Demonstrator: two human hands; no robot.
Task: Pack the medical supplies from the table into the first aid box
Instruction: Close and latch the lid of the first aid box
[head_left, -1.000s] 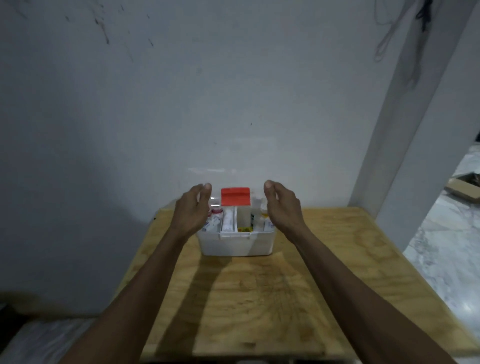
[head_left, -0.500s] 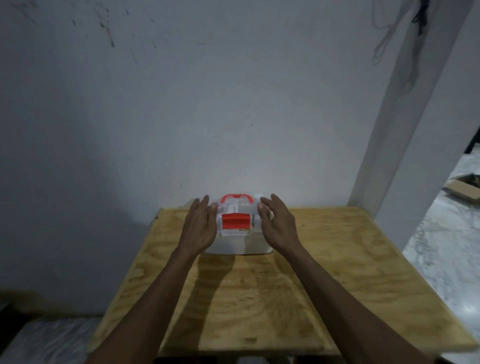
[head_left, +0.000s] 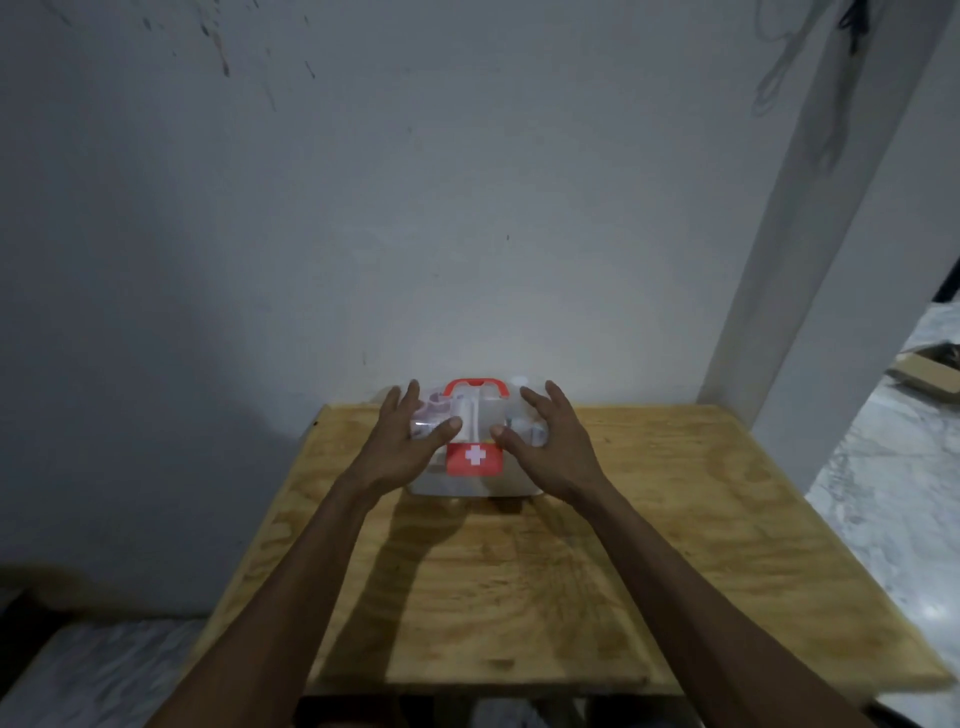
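Pale grey plaster wall was seen behind a light plywood tabletop (head_left: 597, 571), with a white pillar at the right and marbled floor beyond it. Only the head view was given.

At the far middle of the tabletop, close to the wall, a translucent white plastic first aid box (head_left: 475, 480) was found with its clear lid down, a red carrying handle (head_left: 475, 387) on top and a red front latch with a white cross (head_left: 474, 459) at its near face. Packets and small bottles could be made out dimly through the lid, too blurred to be named; no loose supplies were seen on the wood.

The left hand (head_left: 402, 449) was laid over the lid's left part and the right hand (head_left: 553, 449) over its right part, fingers spread and flat, thumbs turned inward just above the latch. Nothing was pinched in either grip; the lid was only pressed upon.

The step was judged to be the closing and fastening of the box, packing being nearly done. It would be done well if even downward pressure were kept on both sides, so that the lid seated squarely, and the latch were then pushed home with the thumbs while the box was steadied against sliding toward the wall.
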